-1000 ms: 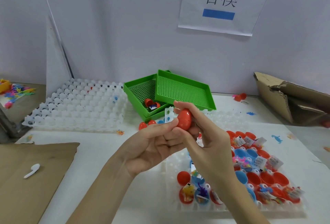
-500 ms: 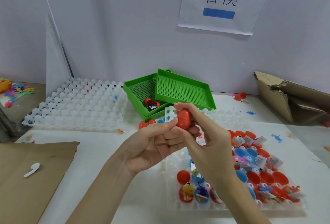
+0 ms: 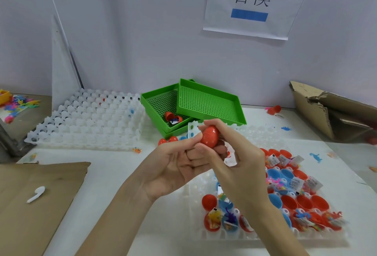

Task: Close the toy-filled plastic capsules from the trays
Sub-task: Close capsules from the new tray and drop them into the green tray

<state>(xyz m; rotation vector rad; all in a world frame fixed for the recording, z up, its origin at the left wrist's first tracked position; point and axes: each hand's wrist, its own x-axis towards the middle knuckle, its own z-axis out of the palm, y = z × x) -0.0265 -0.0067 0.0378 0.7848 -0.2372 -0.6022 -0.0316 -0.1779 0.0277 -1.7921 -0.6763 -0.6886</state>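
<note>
Head view: red capsule (image 3: pixel 210 136), egg-shaped and closed as far as can be seen, sits between both hands above the table (image 3: pixel 114 166). The left hand (image 3: pixel 177 169) has its grip curled under it, thumb on its left side; its fingertips are hidden behind the right hand (image 3: pixel 234 160), whose thumb and forefinger pinch the capsule from below and above. The clear tray (image 3: pixel 271 233) at lower right holds open red and blue halves with toys and labels; its near-left cells are covered by the right forearm. An empty-looking clear tray (image 3: pixel 87 125) lies at left, beside stacked green trays (image 3: pixel 206 102). Torn cardboard (image 3: pixel 326 111) is cut off at the right edge.
</note>
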